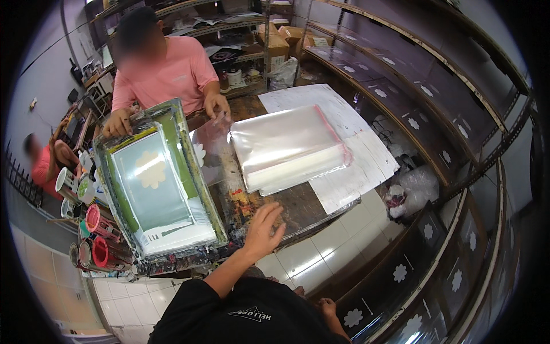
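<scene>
— Where is the person's left hand?

— Fingers spread, palm down on the dark, ink-stained worktable, holding nothing. The green-framed printing screen with a pale flower stencil lies just to its left, apart from it.

— And the stack of clear plastic bags?

— Farther up the table, beyond the fingertips.

— The right hand?

— Low beside the body; whether open or closed cannot be told.

Stack of clear bags, paint cans, perhaps printed sheets on racks
</scene>
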A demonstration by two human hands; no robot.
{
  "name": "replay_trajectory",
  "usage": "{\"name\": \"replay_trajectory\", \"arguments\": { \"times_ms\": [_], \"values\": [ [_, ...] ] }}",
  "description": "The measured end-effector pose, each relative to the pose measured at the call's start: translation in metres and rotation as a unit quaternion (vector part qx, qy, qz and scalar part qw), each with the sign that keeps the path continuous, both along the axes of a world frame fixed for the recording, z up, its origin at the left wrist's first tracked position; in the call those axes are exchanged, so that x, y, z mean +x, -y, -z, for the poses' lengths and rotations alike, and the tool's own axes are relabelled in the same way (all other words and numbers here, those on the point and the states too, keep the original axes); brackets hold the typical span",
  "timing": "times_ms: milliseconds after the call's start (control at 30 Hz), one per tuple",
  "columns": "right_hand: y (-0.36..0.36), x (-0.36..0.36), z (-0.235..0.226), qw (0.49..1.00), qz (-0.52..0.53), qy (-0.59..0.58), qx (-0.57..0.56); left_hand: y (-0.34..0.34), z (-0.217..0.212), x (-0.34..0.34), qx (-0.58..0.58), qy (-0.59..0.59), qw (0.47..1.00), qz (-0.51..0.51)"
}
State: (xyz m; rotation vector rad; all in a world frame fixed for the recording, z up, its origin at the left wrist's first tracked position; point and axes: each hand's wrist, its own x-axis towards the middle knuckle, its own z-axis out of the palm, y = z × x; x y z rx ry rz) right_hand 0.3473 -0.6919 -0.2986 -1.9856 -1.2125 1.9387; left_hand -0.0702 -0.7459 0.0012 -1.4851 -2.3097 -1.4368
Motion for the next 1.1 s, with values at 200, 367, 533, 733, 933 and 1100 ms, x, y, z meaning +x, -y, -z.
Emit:
{"name": "replay_trajectory", "arguments": {
  "times_ms": [200, 367, 533, 733, 933, 1100],
  "values": [
    [0.017, 0.007, -0.025, 1.0, -0.014, -0.004, 0.007, -0.058, -0.042, -0.05, -0.073, -0.268, 0.955, -0.104],
    [0.025, 0.025, 0.047, 0.995, 0.052, -0.077, 0.022, -0.136, -0.024, -0.099, -0.153, -0.347, 0.922, -0.075],
    [0.027, 0.006, -0.002, 0.992, 0.11, -0.056, 0.007, -0.183, 0.021, -0.116, -0.23, -0.421, 0.877, -0.035],
    [-0.011, -0.06, -0.081, 0.968, 0.14, -0.195, 0.076, -0.147, 0.01, -0.034, -0.131, -0.427, 0.891, 0.078],
    [-0.101, -0.126, -0.248, 0.791, 0.13, -0.594, 0.07, -0.088, -0.002, 0.068, -0.106, -0.389, 0.884, 0.236],
    [-0.134, -0.115, -0.285, 0.888, 0.068, -0.442, 0.107, -0.063, 0.004, 0.112, -0.099, -0.403, 0.854, 0.315]
  ]
}}
